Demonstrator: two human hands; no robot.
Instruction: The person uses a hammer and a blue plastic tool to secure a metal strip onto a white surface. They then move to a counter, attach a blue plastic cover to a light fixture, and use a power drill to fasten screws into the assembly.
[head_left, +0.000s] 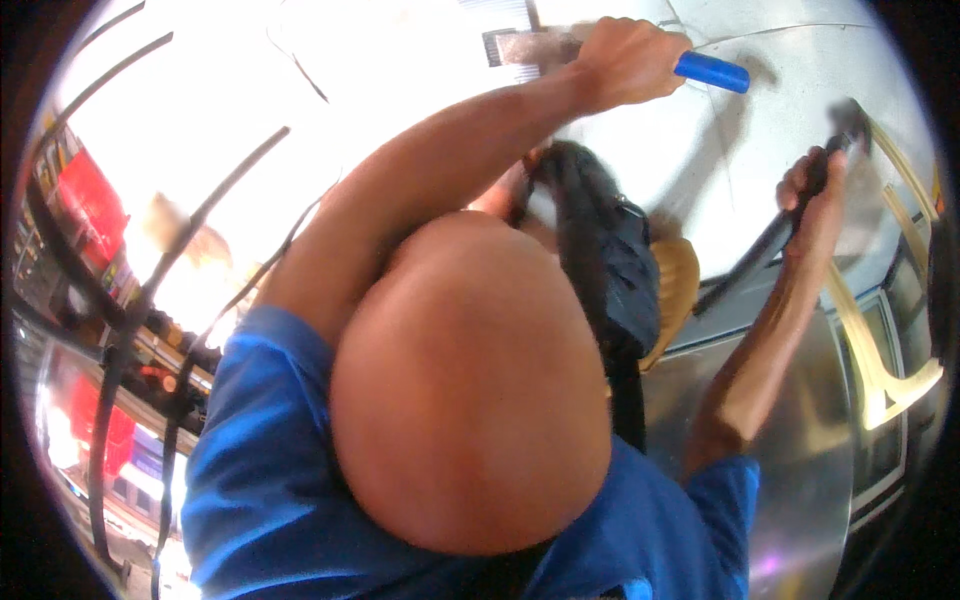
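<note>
My left hand is closed around a blue-handled tool, held across the bright white surface at the top. The end of its handle sticks out to the right of my fist. On the other side is a flat, brownish end; the exact kind of tool is unclear. Out at the right, my right hand grips a long black bar that slants down to the left. A dark, blurred piece sits at the bar's upper end. Both arms reach up from blue sleeves.
Rounded bare skin hides the middle. Beyond it are a dark bag and a tan object. A pale yellow curved frame stands right, near a shiny metal panel. Black bars and red items are left.
</note>
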